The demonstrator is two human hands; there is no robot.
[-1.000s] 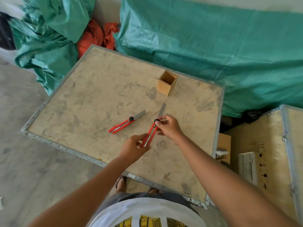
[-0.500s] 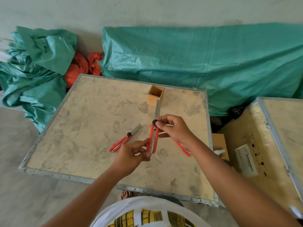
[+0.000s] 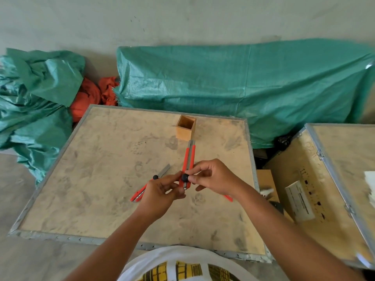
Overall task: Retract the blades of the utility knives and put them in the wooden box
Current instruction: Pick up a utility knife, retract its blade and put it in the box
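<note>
A red utility knife (image 3: 189, 159) is held upright above the tabletop, its black slider knob at the near end and only a short stub of grey blade showing at the far tip. A 2nd red knife (image 3: 149, 185) lies flat to its left, blade extended toward the far right. A red sliver of a 3rd (image 3: 228, 198) shows at right. The open wooden box (image 3: 185, 127) stands upright at the far edge

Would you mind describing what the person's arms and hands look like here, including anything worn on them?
Both arms are bare right down to the hands: no sleeves, gloves, watch, rings or bands show on the left hand or the right hand. The only clothing in view is a white shirt with a yellow and black checked print.
</note>
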